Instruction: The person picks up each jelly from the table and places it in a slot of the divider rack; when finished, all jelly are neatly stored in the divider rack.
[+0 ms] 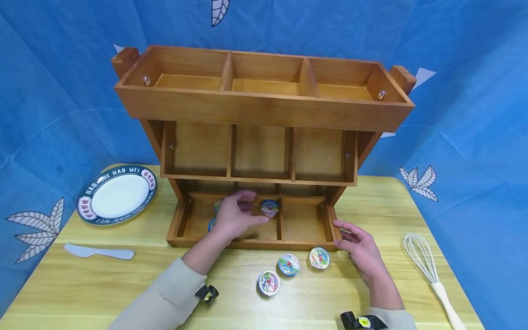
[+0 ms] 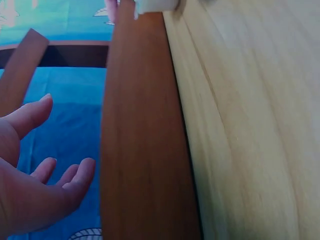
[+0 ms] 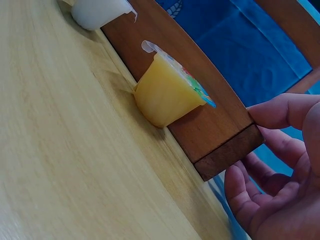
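A three-tier wooden box stands opened out, its bottom tray (image 1: 303,246) resting on the table. My left hand (image 1: 232,216) is over that tray with its fingers loosely bent and nothing in them. Just right of its thumb, a blue-lidded jelly cup (image 1: 270,207) sits in the middle compartment. More cup lids peek out at the hand's left, partly hidden by it. My right hand (image 1: 358,247) holds the tray's front right corner, thumb at the front and fingers along the side. In front of the tray stand three jelly cups; the yellow one (image 3: 170,92) is nearest that hand.
The upper tray (image 1: 264,107) and middle tray (image 1: 260,176) overhang the bottom one. A plate (image 1: 119,195) and a white knife (image 1: 99,252) lie on the left of the table. A whisk (image 1: 429,270) lies at the right edge. Blue cloth hangs behind.
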